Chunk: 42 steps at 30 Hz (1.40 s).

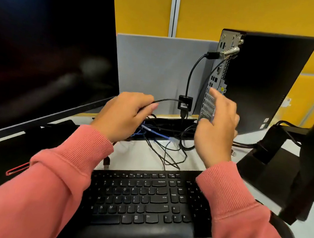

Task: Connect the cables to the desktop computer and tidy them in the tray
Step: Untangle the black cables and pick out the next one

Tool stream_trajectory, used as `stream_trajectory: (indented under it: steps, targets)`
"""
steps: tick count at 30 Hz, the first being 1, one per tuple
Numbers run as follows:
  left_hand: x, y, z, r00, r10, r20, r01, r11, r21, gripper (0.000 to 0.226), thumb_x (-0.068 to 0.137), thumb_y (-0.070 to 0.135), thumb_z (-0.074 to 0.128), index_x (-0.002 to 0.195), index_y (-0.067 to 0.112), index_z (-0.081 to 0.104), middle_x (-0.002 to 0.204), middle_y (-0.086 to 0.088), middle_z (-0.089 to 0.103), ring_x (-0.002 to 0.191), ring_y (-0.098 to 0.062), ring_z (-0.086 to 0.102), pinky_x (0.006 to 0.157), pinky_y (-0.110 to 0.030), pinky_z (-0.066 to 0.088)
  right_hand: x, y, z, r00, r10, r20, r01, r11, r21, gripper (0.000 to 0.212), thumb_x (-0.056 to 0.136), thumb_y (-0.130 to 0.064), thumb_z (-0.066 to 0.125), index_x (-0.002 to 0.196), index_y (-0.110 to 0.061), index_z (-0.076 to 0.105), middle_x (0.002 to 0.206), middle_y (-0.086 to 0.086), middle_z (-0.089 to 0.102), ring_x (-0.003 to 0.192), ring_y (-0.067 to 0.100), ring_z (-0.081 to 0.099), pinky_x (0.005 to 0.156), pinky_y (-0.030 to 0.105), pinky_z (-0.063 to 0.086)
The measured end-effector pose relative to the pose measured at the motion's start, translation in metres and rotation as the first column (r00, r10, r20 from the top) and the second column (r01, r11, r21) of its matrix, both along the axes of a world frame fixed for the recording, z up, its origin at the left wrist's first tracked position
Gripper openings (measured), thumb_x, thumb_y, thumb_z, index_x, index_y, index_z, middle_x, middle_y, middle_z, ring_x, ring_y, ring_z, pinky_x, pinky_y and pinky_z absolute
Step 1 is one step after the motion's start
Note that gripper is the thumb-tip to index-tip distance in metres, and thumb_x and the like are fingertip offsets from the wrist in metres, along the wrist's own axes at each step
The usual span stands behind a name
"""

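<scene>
The black desktop computer (pixel 260 81) stands upright at the back right, its rear port panel (pixel 216 81) turned toward me. A black cable with an adapter block (pixel 185 102) hangs from a plug high on that panel. My left hand (pixel 125 116) is shut on a black cable (pixel 167 100) that runs to the adapter. My right hand (pixel 218 126) is raised right in front of the lower panel, index finger stretched up toward the ports, holding nothing that I can see. The black cable tray (pixel 169 124) sits behind my hands with blue and black cables (pixel 155 134) tangled in it.
A large dark monitor (pixel 39 48) fills the left, its base (pixel 29 152) on the desk. A second monitor's stand (pixel 267 167) is at the right. A black keyboard (pixel 145 201) lies in front of me, a mouse (pixel 285 236) to its right. Loose cables (pixel 169 153) spill over the desk.
</scene>
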<state>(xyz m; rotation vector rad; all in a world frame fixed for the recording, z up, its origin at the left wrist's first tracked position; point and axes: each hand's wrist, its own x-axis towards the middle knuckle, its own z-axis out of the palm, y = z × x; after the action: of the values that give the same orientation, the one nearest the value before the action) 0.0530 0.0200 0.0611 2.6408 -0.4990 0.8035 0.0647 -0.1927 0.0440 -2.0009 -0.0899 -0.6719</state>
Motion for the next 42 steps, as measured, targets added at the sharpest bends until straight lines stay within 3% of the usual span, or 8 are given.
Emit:
stream_trajectory:
  steps: [5,8,14,20,26,31,37,42]
  targets:
    - [0.004,-0.017,0.021,1.0,-0.011,-0.01,0.011,0.998,0.063,0.034,0.106,0.036,0.048,0.082,0.014,0.059,0.072,0.001,0.056,0.072,-0.024,0.055,0.067,-0.048,0.049,-0.01,0.022,0.022,0.942,0.324,0.089,-0.301,0.931,-0.206,0.041,0.099,-0.019,0.047,0.139,-0.022,0.054,0.132,-0.004,0.054,0.126,0.014,0.048,0.11,0.044,0.039]
    - [0.004,-0.02,0.028,0.998,-0.058,0.029,0.058,0.998,0.002,0.029,0.105,0.031,0.053,0.087,0.013,0.067,0.073,0.0,0.059,0.072,-0.021,0.056,0.069,-0.044,0.047,-0.006,0.026,0.025,0.932,0.338,0.13,-0.3,0.923,-0.242,0.024,0.105,-0.021,0.045,0.108,-0.013,0.068,0.101,0.002,0.064,0.097,0.015,0.058,0.09,0.039,0.047]
    - [-0.002,-0.018,0.0,0.977,-0.197,-0.08,0.164,0.938,-0.306,0.028,0.104,0.025,0.056,0.08,0.017,0.067,0.061,0.008,0.055,0.058,-0.004,0.048,0.058,-0.019,0.036,-0.008,0.027,0.037,0.894,0.276,0.353,-0.26,0.961,-0.093,0.031,0.108,-0.016,0.04,0.083,-0.009,0.057,0.081,-0.001,0.056,0.074,0.009,0.051,0.068,0.025,0.038]
    - [0.006,0.01,-0.043,0.939,-0.17,-0.299,0.042,0.92,-0.39,0.036,0.107,0.033,0.049,0.078,0.022,0.068,0.06,0.005,0.057,0.059,-0.007,0.052,0.064,-0.032,0.045,-0.002,0.015,0.077,0.865,0.016,0.502,-0.184,0.94,0.287,0.026,0.107,-0.017,0.037,0.086,-0.016,0.052,0.074,-0.015,0.053,0.067,-0.006,0.046,0.066,0.015,0.035]
    - [0.012,0.005,-0.001,0.993,-0.092,-0.068,0.025,0.754,-0.657,0.042,0.108,0.039,0.041,0.081,0.02,0.068,0.056,0.009,0.039,0.053,-0.01,0.039,0.06,-0.034,0.041,0.013,-0.005,0.068,0.997,0.068,0.04,-0.067,0.998,-0.008,0.026,0.103,-0.019,0.042,0.095,-0.019,0.067,0.096,-0.004,0.061,0.081,0.005,0.055,0.077,0.03,0.045]
    - [0.005,-0.012,0.044,0.997,-0.068,-0.028,0.059,0.969,-0.239,0.04,0.104,0.048,0.041,0.086,0.025,0.068,0.058,0.01,0.055,0.06,-0.011,0.052,0.064,-0.034,0.043,-0.001,0.007,0.059,0.991,0.109,0.075,-0.094,0.98,-0.176,0.054,0.092,-0.009,0.053,0.14,-0.031,0.047,0.14,-0.001,0.041,0.128,0.02,0.043,0.11,0.045,0.037]
    - [0.004,-0.028,0.058,0.951,-0.25,-0.181,0.232,0.966,-0.112,0.039,0.105,0.025,0.05,0.07,0.025,0.064,0.05,0.007,0.046,0.052,-0.006,0.042,0.055,-0.027,0.026,-0.005,0.016,0.066,0.912,0.408,0.045,-0.367,0.861,-0.353,0.022,0.094,-0.01,0.055,0.107,-0.021,0.069,0.1,-0.002,0.068,0.094,0.015,0.063,0.088,0.035,0.05]
    - [0.004,-0.008,0.041,0.951,-0.241,-0.193,0.208,0.962,-0.177,0.049,0.103,0.051,0.046,0.073,0.021,0.07,0.059,-0.01,0.05,0.057,-0.019,0.043,0.06,-0.034,0.035,0.005,-0.011,0.059,0.855,0.518,-0.019,-0.506,0.826,-0.248,0.031,0.101,-0.031,0.052,0.077,-0.019,0.067,0.061,0.004,0.055,0.05,0.01,0.053,0.051,0.03,0.049]
